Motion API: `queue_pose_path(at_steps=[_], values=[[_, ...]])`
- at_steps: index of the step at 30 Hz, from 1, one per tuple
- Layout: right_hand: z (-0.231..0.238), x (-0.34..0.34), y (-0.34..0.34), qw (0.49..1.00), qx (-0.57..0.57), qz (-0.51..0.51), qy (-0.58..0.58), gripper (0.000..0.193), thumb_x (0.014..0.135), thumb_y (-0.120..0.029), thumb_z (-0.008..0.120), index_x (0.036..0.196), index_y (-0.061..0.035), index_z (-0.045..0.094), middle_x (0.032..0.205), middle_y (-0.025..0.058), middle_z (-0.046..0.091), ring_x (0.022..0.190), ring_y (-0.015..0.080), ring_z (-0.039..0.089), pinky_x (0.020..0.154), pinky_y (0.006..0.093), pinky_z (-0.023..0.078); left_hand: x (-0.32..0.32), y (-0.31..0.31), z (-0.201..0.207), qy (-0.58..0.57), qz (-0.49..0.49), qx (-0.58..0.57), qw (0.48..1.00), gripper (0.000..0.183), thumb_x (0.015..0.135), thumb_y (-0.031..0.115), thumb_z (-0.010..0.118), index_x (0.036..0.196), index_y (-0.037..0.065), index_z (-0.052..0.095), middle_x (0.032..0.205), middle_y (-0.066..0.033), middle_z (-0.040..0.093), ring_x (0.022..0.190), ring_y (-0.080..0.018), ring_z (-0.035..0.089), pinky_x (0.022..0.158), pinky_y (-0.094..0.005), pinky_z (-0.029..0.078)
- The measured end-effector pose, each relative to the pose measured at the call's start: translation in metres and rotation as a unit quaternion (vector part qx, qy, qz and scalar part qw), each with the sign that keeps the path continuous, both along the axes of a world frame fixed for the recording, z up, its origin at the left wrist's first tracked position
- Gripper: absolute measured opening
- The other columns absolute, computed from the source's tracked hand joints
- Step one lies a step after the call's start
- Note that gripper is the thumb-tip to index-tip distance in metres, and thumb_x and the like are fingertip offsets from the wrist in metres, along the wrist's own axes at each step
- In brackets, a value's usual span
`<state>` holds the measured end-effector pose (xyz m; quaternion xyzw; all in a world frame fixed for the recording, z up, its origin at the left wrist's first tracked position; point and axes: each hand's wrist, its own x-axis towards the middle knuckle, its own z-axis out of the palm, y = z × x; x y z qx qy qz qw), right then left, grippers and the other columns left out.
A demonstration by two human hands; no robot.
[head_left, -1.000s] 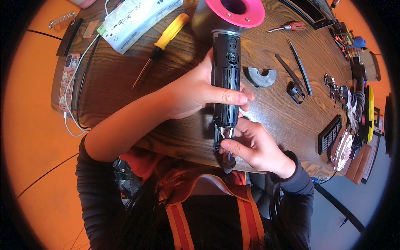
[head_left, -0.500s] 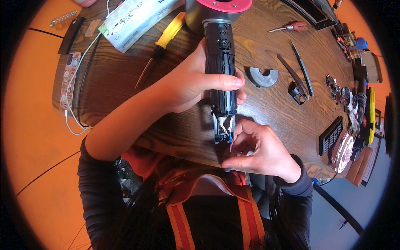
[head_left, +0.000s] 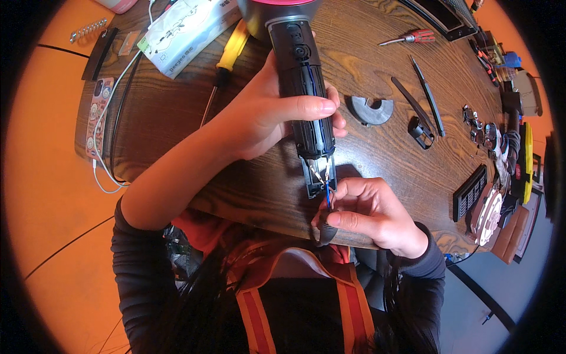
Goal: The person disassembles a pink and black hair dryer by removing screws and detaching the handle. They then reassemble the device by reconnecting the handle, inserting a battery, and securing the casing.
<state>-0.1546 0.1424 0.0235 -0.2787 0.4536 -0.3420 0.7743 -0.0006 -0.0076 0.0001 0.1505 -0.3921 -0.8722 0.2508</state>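
Observation:
A hair dryer with a pink-rimmed head (head_left: 277, 16) lies across my view, its black handle (head_left: 305, 82) stripped of its outer cover. My left hand (head_left: 289, 112) wraps round the handle's middle, thumb on top. At the handle's near end the casing is open and shows pale wire ends and a blue wire (head_left: 328, 193). These wires run to a black power cord with a ribbed sleeve (head_left: 326, 233). My right hand (head_left: 368, 215) pinches that cord between thumb and fingers, close to the table's front edge.
Right of the handle lie a grey C-shaped part (head_left: 371, 111), tweezers (head_left: 413, 97), a dark pen-like tool (head_left: 427, 97) and a red screwdriver (head_left: 415, 37). A yellow screwdriver (head_left: 233, 47), a tissue pack (head_left: 188, 35) and a phone (head_left: 99, 112) sit left. A black grille (head_left: 470, 192) stands right.
The hair dryer's head has swung left and toward me, tilting the handle. In my right hand the ribbed cord sleeve now shows, and the blue wire looks straighter.

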Motion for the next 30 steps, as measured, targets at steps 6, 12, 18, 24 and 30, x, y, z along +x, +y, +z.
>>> queue_pose_path(at_steps=[6,12,18,24,30], values=[[-0.002,0.003,-0.001,1.000,-0.023,-0.001,0.006,0.010,0.082,-0.002,0.061,0.091,0.0015,0.058,0.081,0.0023,0.061,0.075,0.0061,0.056,0.069,0.0207,0.045,0.001,0.002,0.003,0.021,0.008,0.002,1.000,0.080,0.075,0.000,0.061,0.133,0.018,0.010,0.090,-0.0112,0.055,0.086,-0.0269,0.060,0.079,-0.0439,0.050],[0.002,0.005,-0.001,0.988,-0.075,0.011,0.132,0.017,0.080,-0.006,0.065,0.092,0.0005,0.054,0.075,0.0011,0.061,0.069,0.0049,0.054,0.064,0.0204,0.043,-0.001,0.004,0.002,0.047,0.038,0.004,0.998,0.079,0.076,-0.002,0.060,0.133,0.020,0.011,0.090,-0.0107,0.054,0.087,-0.0262,0.059,0.079,-0.0439,0.050],[0.000,0.012,0.005,0.938,-0.147,0.041,0.312,0.051,0.066,-0.025,0.079,0.095,-0.0010,0.045,0.066,0.0057,0.059,0.060,0.0091,0.055,0.058,0.0223,0.043,-0.001,0.008,0.004,0.036,0.094,-0.022,0.995,0.058,0.075,-0.002,0.061,0.118,0.014,0.025,0.089,-0.0095,0.054,0.084,-0.0241,0.060,0.078,-0.0415,0.050],[-0.009,0.023,0.011,0.982,-0.081,-0.073,0.154,0.038,0.073,-0.012,0.074,0.097,-0.0022,0.045,0.081,0.0051,0.062,0.070,0.0081,0.057,0.062,0.0200,0.043,0.002,0.002,0.008,0.049,0.108,-0.052,0.992,0.041,0.075,0.001,0.063,0.105,0.008,0.036,0.086,-0.0084,0.056,0.082,-0.0216,0.060,0.075,-0.0397,0.052],[-0.001,0.029,0.014,0.985,-0.070,-0.151,-0.052,0.026,0.086,-0.005,0.056,0.109,0.0001,0.045,0.083,0.0071,0.060,0.073,0.0113,0.058,0.065,0.0221,0.045,0.005,-0.007,0.008,0.103,0.144,-0.055,0.983,0.032,0.078,0.005,0.063,0.100,0.004,0.040,0.086,-0.0088,0.056,0.079,-0.0204,0.060,0.074,-0.0428,0.054]])
